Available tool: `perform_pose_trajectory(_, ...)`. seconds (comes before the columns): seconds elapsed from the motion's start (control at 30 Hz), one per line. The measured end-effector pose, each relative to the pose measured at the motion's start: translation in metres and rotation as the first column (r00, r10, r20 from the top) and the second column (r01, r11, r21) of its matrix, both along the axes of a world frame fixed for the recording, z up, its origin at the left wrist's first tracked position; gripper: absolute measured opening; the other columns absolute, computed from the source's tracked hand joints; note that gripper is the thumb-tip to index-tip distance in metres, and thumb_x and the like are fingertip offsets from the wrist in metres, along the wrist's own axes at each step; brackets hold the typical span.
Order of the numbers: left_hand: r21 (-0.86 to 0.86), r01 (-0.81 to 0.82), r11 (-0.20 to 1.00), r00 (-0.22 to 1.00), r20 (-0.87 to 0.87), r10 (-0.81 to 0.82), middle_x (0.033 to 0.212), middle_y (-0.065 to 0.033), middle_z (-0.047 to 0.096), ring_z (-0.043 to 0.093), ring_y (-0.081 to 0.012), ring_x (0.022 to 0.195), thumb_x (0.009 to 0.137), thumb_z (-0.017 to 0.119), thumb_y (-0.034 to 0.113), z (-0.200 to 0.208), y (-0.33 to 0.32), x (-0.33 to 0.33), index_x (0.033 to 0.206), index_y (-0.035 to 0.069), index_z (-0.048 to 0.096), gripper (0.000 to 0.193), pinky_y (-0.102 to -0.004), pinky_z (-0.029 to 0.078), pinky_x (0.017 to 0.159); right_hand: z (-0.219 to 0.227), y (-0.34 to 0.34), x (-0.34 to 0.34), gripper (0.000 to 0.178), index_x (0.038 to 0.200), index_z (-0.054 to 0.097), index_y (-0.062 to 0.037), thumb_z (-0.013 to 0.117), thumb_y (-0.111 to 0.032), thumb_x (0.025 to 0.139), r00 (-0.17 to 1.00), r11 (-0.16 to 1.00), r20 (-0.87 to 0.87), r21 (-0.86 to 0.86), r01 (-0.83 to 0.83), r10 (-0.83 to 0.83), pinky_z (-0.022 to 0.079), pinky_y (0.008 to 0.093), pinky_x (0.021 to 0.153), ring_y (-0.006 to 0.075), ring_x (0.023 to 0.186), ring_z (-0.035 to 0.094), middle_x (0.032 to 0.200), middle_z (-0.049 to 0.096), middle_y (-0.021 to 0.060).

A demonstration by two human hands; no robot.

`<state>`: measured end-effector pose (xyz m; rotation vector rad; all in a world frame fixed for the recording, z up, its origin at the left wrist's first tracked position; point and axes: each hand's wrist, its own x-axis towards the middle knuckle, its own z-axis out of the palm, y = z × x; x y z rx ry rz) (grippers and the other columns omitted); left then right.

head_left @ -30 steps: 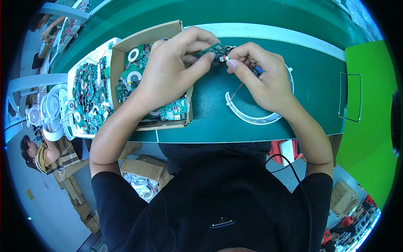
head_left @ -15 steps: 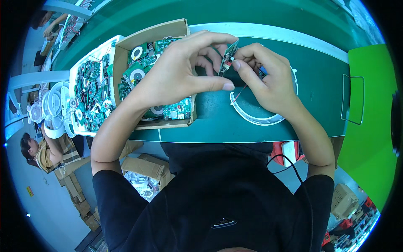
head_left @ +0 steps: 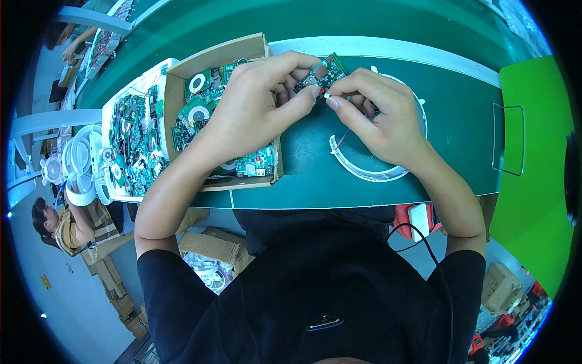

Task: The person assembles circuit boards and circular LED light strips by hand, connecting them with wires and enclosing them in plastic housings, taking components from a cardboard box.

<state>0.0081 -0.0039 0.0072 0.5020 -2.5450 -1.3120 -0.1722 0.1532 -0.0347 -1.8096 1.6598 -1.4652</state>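
Between the thumb and fingers of my left hand (head_left: 254, 103) is a green circuit board (head_left: 332, 70), tilted so its face with small parts shows. The fingers of my right hand (head_left: 388, 115) are closed in a pinch on a small white connector (head_left: 327, 96) close to the board's lower edge. Whether the connector touches the board I cannot tell. Beneath and beyond my right hand lies a white curved ring (head_left: 371, 175), partly hidden by that hand. A thin red wire (head_left: 342, 137) runs near the ring's left end.
Left of my hands stands a cardboard box (head_left: 215, 52) of circuit boards, many with round white discs. Beside it is a white tray (head_left: 108, 130) full of boards and wires. A bright green panel (head_left: 539, 164) with a wire handle (head_left: 508, 174) is at right. Other people sit at left.
My left hand has turned the board from nearly edge-on to face-up, with its thumb now pressing on it. My right hand has shifted slightly left and down, and the white connector now shows.
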Motion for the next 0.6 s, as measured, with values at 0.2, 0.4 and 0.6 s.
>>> perform_pose_trajectory(0.2, -0.172, 0.192, 0.966, 0.972, -0.106, -0.212, 0.103, -0.0115, 0.063, 0.062, -0.0272, 0.095, 0.088, 0.08, 0.005, 0.001, 0.001, -0.002, 0.133, 0.003, 0.071, 0.046, -0.0358, 0.052, 0.084, 0.001, 0.002, 0.0, 0.007, 0.101, 0.073, -0.0032, 0.076, -0.004, 0.095, 0.997, 0.999, 0.073, 0.048, 0.017, -0.021, 0.043, 0.0275, 0.054, 0.0111, 0.06, 0.061, 0.085, 0.07, 0.0055)
perform_pose_trajectory(0.4, -0.219, 0.064, 0.973, 0.99, -0.106, -0.089, 0.096, -0.0085, 0.062, 0.06, -0.0197, 0.076, 0.087, 0.077, 0.001, -0.002, 0.003, -0.001, 0.127, 0.001, 0.074, 0.04, -0.0334, 0.05, 0.069, 0.003, 0.002, 0.0, 0.007, 0.099, 0.071, -0.0027, 0.076, -0.004, 0.094, 0.998, 0.998, 0.055, 0.058, 0.003, -0.006, 0.043, 0.028, 0.055, 0.0114, 0.059, 0.061, 0.085, 0.069, 0.006)
perform_pose_trajectory(0.6, -0.347, 0.076, 0.935, 0.985, -0.118, -0.124, 0.081, -0.0077, 0.059, 0.058, -0.0186, 0.064, 0.089, 0.075, 0.002, -0.006, 0.009, -0.001, 0.121, 0.0, 0.075, 0.032, -0.0322, 0.048, 0.063, 0.001, 0.002, 0.001, 0.008, 0.097, 0.07, -0.0024, 0.077, -0.004, 0.092, 1.0, 0.998, -0.01, 0.053, 0.019, -0.018, 0.046, 0.0298, 0.057, 0.0142, 0.063, 0.063, 0.086, 0.067, 0.0064)
